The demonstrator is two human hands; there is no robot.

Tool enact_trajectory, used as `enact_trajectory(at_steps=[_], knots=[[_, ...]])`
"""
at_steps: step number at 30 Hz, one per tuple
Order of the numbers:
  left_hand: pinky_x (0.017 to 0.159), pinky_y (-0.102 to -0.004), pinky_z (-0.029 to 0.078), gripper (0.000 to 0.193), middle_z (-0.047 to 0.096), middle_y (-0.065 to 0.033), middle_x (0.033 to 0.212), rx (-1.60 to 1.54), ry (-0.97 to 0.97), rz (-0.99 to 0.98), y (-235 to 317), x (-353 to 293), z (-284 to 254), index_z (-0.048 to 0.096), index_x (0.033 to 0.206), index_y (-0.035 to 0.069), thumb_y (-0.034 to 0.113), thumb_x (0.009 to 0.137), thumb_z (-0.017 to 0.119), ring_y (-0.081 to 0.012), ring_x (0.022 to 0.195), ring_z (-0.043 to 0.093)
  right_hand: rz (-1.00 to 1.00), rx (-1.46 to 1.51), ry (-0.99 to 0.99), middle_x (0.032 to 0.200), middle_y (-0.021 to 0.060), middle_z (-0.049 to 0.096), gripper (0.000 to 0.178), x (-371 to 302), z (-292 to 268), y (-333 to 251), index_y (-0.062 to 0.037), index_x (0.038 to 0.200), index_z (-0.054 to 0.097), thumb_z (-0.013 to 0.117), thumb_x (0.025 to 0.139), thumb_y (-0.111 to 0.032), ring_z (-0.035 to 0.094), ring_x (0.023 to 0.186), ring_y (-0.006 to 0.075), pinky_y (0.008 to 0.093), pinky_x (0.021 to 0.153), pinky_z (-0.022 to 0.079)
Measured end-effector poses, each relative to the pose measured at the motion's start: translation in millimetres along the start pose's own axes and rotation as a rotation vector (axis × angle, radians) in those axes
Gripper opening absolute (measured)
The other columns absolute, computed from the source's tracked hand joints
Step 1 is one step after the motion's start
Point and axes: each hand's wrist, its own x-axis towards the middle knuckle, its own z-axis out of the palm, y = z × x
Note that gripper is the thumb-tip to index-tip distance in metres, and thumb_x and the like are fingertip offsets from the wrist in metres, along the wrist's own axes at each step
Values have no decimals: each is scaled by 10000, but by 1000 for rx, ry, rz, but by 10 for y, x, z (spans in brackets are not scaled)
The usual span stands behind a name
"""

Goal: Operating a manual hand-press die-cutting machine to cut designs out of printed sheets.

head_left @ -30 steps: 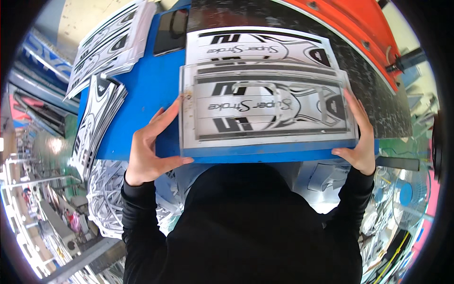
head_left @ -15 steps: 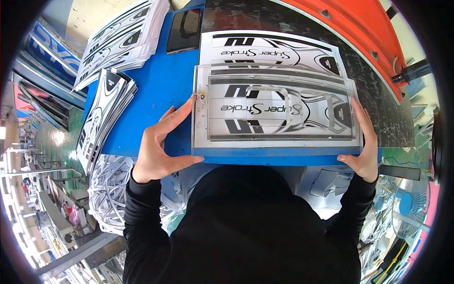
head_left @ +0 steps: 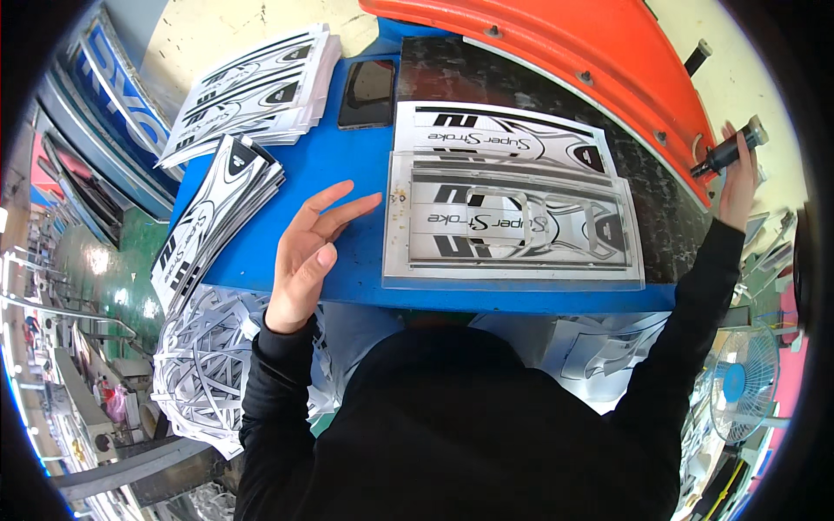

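A clear plastic die frame (head_left: 512,280) lies over a printed black-and-white sheet (head_left: 521,130) on the blue board at the front of the press bed. The sheet's far part shows uncovered beyond the frame. My left hand (head_left: 304,260) hovers just left of the frame, fingers apart and holding nothing. Far to the right, my right hand (head_left: 738,182) has its fingers around the black handle (head_left: 730,154) on the red press arm (head_left: 556,43). The handle partly hides the fingers.
A stack of printed sheets (head_left: 252,91) lies at the back left, with a pile of cut strips (head_left: 213,217) nearer me. A dark phone (head_left: 367,94) rests on the blue board (head_left: 339,156). Below left is a heap of paper offcuts (head_left: 204,356); a fan (head_left: 738,382) stands right.
My right hand has left the frame's right edge and reached up to the black handle. My left hand has let go of the frame's left edge.
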Motion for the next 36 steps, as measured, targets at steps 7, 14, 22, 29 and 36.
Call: enact_trajectory(at_steps=[7, 14, 22, 29, 36], knots=[[1172, -414, 267, 932, 569, -249, 1418, 83, 53, 6, 67, -11, 44, 392, 1496, -16, 603, 852, 659, -307, 1343, 519, 218, 246, 80, 735, 33, 610, 170, 134, 230, -97, -61, 903, 613, 735, 923, -177, 588, 678, 134, 270, 631, 467], [1150, -409, 342, 592, 598, -193, 1388, -36, -49, 200, 205, 94, 194, 449, 1453, -20, 111, 924, 681, -273, 1345, 521, 170, 193, 85, 723, 27, 592, 189, -383, 403, -426, -52, 856, 608, 719, 933, -183, 577, 644, 130, 275, 591, 442], [1177, -424, 321, 664, 584, -196, 1404, 225, -281, 466, 612, 353, 789, 443, 1463, -23, 35, 857, 709, -267, 1360, 516, 172, 329, -176, 798, 51, 527, 167, -1341, 757, -1075, 1, 1034, 572, 582, 1019, -165, 538, 753, 169, 300, 701, 466], [986, -448, 504, 756, 567, -235, 1360, 426, -297, 918, 953, 428, 1356, 417, 1490, 15, 7, 805, 736, -382, 1152, 618, 111, 291, -494, 974, 146, 638, 365, -2052, 1036, -1665, 60, 1209, 550, 532, 1040, -263, 634, 913, 220, 363, 891, 513], [660, -355, 578, 726, 657, -195, 1123, 639, -9, 1054, 1065, 406, 1370, 454, 1501, 72, -49, 812, 646, -239, 764, 677, -571, -519, -248, 1480, 188, 515, 616, -1656, 1001, -1549, -6, 1482, 449, 675, 961, -244, 463, 1391, 289, 449, 1121, 372]])
